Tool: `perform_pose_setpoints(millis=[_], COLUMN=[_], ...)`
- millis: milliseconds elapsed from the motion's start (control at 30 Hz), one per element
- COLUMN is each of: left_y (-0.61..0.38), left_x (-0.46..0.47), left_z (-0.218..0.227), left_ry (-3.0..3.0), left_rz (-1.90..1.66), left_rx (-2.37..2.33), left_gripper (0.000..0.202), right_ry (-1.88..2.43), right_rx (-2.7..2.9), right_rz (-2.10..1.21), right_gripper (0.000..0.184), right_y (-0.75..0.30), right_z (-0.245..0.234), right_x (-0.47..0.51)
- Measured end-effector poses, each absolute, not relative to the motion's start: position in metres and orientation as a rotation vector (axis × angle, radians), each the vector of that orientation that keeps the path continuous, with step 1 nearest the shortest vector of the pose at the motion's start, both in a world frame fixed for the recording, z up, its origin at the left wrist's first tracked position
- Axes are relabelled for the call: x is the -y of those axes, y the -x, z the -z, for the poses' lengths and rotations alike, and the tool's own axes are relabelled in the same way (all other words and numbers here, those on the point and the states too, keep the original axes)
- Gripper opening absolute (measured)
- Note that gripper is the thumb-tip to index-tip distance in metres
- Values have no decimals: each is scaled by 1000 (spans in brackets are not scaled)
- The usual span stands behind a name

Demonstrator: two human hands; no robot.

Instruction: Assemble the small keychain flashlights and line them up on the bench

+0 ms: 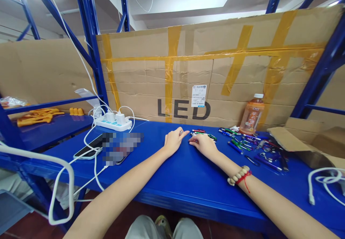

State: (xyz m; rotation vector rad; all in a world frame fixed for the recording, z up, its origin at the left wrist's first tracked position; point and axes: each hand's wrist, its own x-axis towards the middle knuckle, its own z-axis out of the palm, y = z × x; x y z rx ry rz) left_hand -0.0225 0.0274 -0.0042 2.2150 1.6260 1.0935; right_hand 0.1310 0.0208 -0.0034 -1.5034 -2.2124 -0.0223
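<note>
My left hand (173, 142) rests on the blue tabletop with its fingers curled and the thumb pointing right. A small greyish bit shows by its fingertips; what it belongs to is hidden. Just to the right, my right hand (204, 145) is bent down to the table, thumb and fingers drawn together. Something dark and tiny lies at those fingertips, too small to name. Right behind that hand is a small group of coloured pens (198, 130), red and green among them. Further right spreads a loose pile of shiny blue, green and dark pens (237, 146).
An orange drink bottle (252, 115) stands behind the pile, by an open cardboard box (302, 142). At left are a white power strip (114, 123), phones (90, 147) and loose cables. A taped cardboard sheet (142, 81) walls the back. Blue rack posts (91, 45) rise at the sides.
</note>
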Motion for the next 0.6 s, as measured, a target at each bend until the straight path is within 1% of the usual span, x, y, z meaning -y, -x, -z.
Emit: perform_pose_setpoints(millis=[167, 367, 467, 600], left_y=[22, 22, 22, 22], left_x=[-32, -33, -32, -30], left_z=[8, 8, 8, 8], left_ry=[-2172, -2237, -2297, -2389], left_rz=[-1135, -1089, -1045, -973], left_rx=[-1555, -1495, -1438, -1347], left_gripper=[27, 23, 19, 14], right_ry=[1454, 1078, 1021, 1001], right_rx=[2107, 1795, 1729, 1745], right_rz=[18, -177, -172, -133], right_gripper=[17, 27, 31, 30], right_y=[-130, -125, -123, -122], right_z=[6, 3, 3, 4], right_x=[-22, -19, -18, -18])
